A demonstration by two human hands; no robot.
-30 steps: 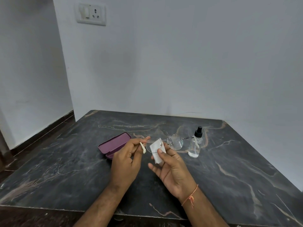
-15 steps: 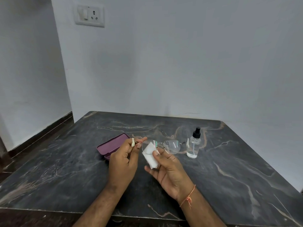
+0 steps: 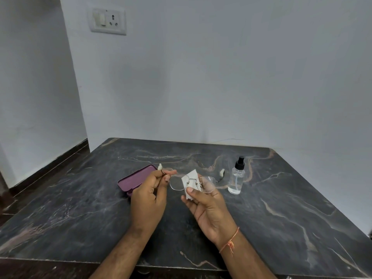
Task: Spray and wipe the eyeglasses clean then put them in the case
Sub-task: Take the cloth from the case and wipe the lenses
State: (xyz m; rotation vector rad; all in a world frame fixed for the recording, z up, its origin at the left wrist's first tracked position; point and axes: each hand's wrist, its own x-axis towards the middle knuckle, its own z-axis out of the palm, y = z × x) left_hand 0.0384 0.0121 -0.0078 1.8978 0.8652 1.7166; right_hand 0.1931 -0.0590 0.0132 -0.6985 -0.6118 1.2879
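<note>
The eyeglasses (image 3: 192, 183) are held above the bench (image 3: 281, 208), near its middle, with both temple arms unfolded and the lenses facing the person. The left hand (image 3: 149, 200) holds the left temple arm close to the hinge; its fingers (image 3: 167, 178) are curled and pinch the thin metal arm, and the pale temple tip projects just beyond the knuckles. The right hand (image 3: 209, 208) holds a small white cloth (image 3: 190, 182) against the frame at the bridge. The thumb presses the cloth from the near side, and the remaining fingers lie behind the right lens, which partly covers them. The cloth is folded and stands up behind the bridge between the two lenses. An orange thread (image 3: 230, 241) is tied around the right wrist.

The case (image 3: 136, 179) lies on the bench to the left of the eyeglasses, partly hidden by the left hand. It is purple and flat; whether its lid is fully shut cannot be told. The spray bottle (image 3: 236, 178) stands upright on the bench to the right of the eyeglasses, just beyond the right temple tip. It is clear with a black pump top and is touched by neither hand.

A white switch plate (image 3: 107, 21) is mounted on the far wall, upper left.
</note>
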